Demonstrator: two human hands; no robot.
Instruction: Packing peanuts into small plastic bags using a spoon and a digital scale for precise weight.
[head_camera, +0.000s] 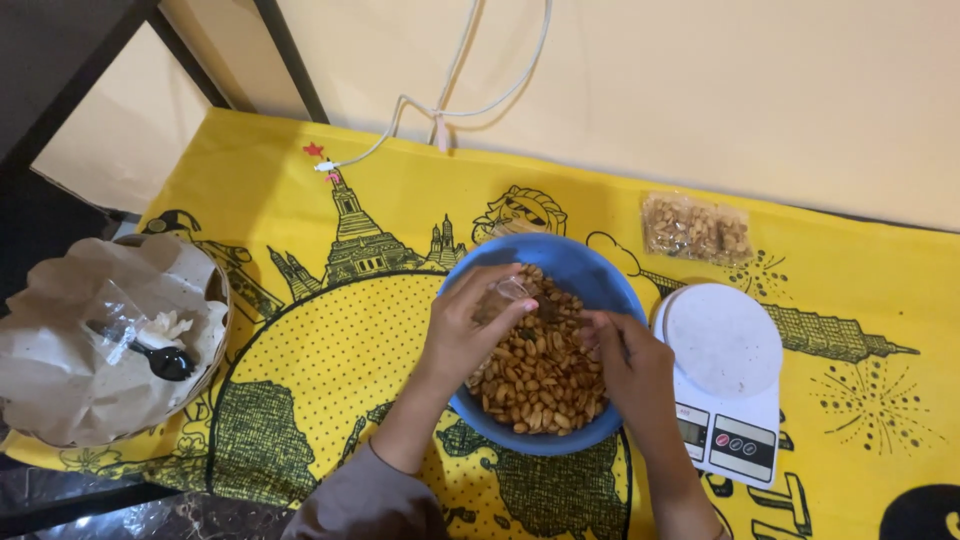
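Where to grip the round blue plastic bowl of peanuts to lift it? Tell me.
Grip the round blue plastic bowl at its bare far rim, coming from above at the wall side. The left hand and right hand crowd the near side, and the peanuts leave that rim exposed.

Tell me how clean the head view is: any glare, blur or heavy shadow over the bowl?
Head view: even, warm light, no glare on the blue bowl; peanuts sharp; left hand and right hand slightly soft; dark shadow only at the frame's left edge.

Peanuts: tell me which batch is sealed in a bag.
The small clear bag of peanuts by the wall, behind the scale; the others lie loose in the blue bowl.
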